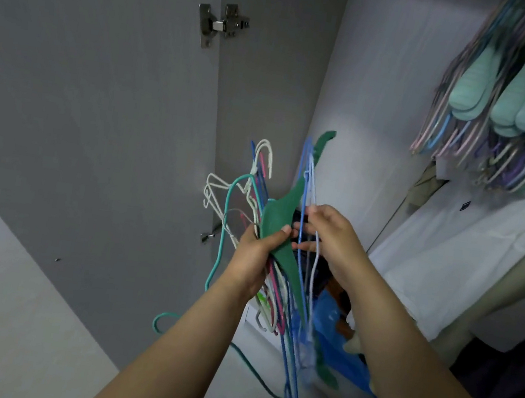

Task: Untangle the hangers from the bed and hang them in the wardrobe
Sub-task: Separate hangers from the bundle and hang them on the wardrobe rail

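Note:
A tangled bundle of hangers (256,194) in white, teal, pink and blue is held up in front of the open wardrobe. My left hand (254,255) grips the bundle around its middle, thumb across a dark green flocked hanger (280,215). My right hand (333,240) pinches thin blue and white wire hangers (298,282) on the bundle's right side. Their lower ends hang down past my forearms. Several hangers hang in the wardrobe (499,108) at the upper right, some with pale green padded shoulders.
The grey wardrobe door (98,106) stands open on the left, its hinge (222,24) near the top. White clothing (457,255) hangs on the right below the hung hangers. Blue bags (335,342) lie on the wardrobe floor beneath my hands.

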{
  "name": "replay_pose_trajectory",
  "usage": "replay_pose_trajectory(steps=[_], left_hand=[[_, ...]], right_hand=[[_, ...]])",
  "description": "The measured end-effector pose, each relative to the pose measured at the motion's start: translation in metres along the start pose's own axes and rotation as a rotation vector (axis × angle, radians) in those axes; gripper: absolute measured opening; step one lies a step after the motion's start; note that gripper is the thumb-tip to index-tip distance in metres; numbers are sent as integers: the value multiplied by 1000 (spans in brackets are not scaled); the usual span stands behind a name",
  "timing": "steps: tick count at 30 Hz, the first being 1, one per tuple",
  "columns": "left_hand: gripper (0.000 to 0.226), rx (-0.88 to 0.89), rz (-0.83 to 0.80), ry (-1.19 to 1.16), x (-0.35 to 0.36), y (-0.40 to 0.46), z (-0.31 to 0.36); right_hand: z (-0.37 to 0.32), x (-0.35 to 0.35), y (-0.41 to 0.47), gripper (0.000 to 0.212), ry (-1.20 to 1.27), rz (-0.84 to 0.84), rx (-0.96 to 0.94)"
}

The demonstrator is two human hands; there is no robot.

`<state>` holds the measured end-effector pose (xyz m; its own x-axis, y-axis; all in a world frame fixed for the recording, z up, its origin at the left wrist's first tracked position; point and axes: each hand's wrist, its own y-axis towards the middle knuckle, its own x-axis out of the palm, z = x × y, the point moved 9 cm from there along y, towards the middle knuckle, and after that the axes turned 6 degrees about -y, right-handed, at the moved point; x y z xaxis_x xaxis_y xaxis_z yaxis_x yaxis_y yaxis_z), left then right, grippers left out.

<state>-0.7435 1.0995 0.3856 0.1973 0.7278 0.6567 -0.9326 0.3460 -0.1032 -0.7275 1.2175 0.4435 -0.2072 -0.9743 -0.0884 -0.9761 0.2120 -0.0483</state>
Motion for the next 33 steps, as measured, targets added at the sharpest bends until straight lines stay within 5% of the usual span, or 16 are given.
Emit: replay_pose_trajectory(steps=[8,15,22,24,28,33], left_hand=[[38,54,57,286,-11,-7,9],[42,-55,-110,297,-15,-9,5],[53,-75,-57,198,-27,-14,6],[39,-1,9,149,-31,-13,14],[14,139,115,36,-40,-7,38],[12,217,48,75,-28,-8,63]], right_hand=[[-8,-47,5,14,-26,489,-43],[-26,-63,28,10,-25,434,5],[2,-84,41,17,127,482,204],[16,-87,40,6,56,436,269],[36,-90,32,23,-369,295,254],[48,-118,9,40,-682,451,82]])
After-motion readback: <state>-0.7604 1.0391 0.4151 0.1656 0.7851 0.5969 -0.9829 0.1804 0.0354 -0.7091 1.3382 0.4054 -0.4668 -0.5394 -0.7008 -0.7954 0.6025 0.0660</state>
